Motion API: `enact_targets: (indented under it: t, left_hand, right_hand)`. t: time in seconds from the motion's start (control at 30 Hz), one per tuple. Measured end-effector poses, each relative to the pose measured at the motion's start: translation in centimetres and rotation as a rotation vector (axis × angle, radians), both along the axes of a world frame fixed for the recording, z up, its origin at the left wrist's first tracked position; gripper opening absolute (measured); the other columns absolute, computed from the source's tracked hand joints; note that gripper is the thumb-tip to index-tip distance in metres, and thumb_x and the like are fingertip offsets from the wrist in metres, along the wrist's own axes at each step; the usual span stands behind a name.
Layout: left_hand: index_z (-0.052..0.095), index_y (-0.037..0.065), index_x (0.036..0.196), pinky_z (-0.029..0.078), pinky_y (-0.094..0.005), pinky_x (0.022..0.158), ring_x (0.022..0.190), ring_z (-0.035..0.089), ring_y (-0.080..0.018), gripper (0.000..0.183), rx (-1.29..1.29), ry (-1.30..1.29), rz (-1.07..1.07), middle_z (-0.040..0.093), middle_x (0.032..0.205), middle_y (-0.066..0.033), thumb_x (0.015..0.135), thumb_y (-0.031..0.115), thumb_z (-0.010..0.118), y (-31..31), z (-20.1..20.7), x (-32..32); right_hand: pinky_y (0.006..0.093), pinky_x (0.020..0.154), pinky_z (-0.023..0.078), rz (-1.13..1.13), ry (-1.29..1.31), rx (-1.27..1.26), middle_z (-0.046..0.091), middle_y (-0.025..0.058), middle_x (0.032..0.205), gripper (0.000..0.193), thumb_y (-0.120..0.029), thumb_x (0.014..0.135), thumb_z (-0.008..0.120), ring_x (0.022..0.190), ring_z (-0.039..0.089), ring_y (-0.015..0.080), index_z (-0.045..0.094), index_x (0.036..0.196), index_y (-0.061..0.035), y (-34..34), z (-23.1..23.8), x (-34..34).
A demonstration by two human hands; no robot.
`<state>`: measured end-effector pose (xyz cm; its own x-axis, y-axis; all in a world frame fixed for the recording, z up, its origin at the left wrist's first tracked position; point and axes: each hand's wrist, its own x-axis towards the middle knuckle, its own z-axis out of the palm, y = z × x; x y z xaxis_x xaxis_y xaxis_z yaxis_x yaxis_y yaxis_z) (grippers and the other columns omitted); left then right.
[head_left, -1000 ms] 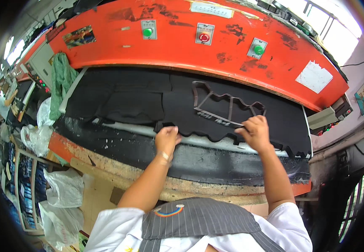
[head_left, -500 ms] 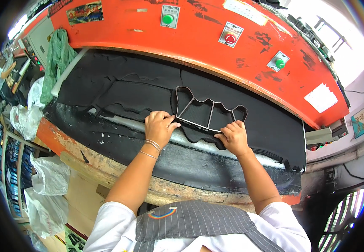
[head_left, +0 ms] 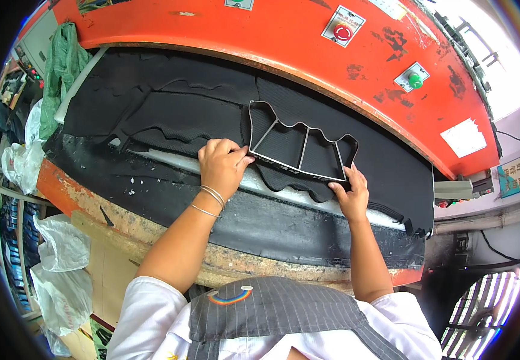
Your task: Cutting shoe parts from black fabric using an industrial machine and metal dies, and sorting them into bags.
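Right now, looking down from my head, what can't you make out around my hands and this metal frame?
All in the head view:
- Palm of your left hand: hidden by the back of that hand.
- Black material directly under your right hand: covered by the hand.
- Underside of the metal frame: faces away from the camera.
- Green button: cut off by the top edge.

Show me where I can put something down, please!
Right of the metal frame, the black sheet looks bare up to the red machine. The dark mat does too, between forearms, white strip and worn edge. Crowded: the frame's near corners, held by left hand and right hand.
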<state>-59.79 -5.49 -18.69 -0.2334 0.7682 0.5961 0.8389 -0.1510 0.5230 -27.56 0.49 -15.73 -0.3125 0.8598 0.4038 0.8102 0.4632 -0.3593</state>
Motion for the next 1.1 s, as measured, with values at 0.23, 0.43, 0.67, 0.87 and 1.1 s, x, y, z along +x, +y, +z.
enact_targets:
  t: [0.23,0.43,0.67,0.87,1.1]
  left_hand:
    - [0.075,0.012,0.087,0.036,-0.0381,0.082,0.093,0.050,-0.0217,0.019,-0.029,-0.027,-0.008,0.059,0.086,0.0024,0.075,0.026,0.074,0.1,0.3,-0.2]
    - [0.075,0.012,0.087,0.036,-0.0387,0.084,0.095,0.049,-0.0226,0.017,-0.079,-0.025,0.009,0.059,0.086,0.0017,0.076,0.025,0.074,0.3,0.9,0.1]
    - [0.075,0.011,0.090,0.036,-0.0392,0.086,0.097,0.049,-0.0236,0.021,-0.069,-0.011,0.012,0.059,0.088,0.0007,0.075,0.026,0.074,0.3,1.1,0.1]
    - [0.068,0.004,0.110,0.051,-0.0307,0.079,0.087,0.062,-0.0201,0.033,-0.089,-0.429,-0.073,0.064,0.101,-0.0117,0.082,0.020,0.074,2.0,4.9,-5.9]
    - [0.064,-0.003,0.084,0.045,-0.0297,0.070,0.075,0.055,-0.0193,0.017,0.647,-0.041,0.015,0.057,0.080,-0.0083,0.094,0.008,0.056,3.9,19.3,-9.3]
  right_hand:
    - [0.0441,0.102,0.039,0.022,0.006,0.092,0.061,0.0236,0.121,0.050,-0.028,0.069,0.080,0.115,0.058,0.0346,0.066,0.111,-0.0031,-0.5,-0.2,0.3]
    - [0.0446,0.102,0.039,0.018,-0.001,0.104,0.062,0.0236,0.120,0.051,-0.030,0.070,0.080,0.115,0.057,0.0356,0.066,0.111,-0.0040,0.4,0.1,0.1]
    - [0.0454,0.102,0.040,-0.005,-0.041,0.104,0.060,0.0234,0.121,0.054,-0.035,0.074,0.077,0.120,0.054,0.0361,0.064,0.117,-0.0058,0.4,-0.6,0.2]
    - [0.0421,0.104,0.035,-0.079,0.319,0.451,0.055,0.0166,0.130,0.046,-0.021,0.085,0.069,0.122,0.048,0.0320,0.056,0.125,-0.0013,1.6,5.3,-0.8]
    - [0.0461,0.109,0.025,-0.417,0.422,1.035,0.042,0.0200,0.142,0.043,-0.027,0.098,0.048,0.133,0.035,0.0346,0.050,0.131,0.0005,10.9,19.5,-2.3]
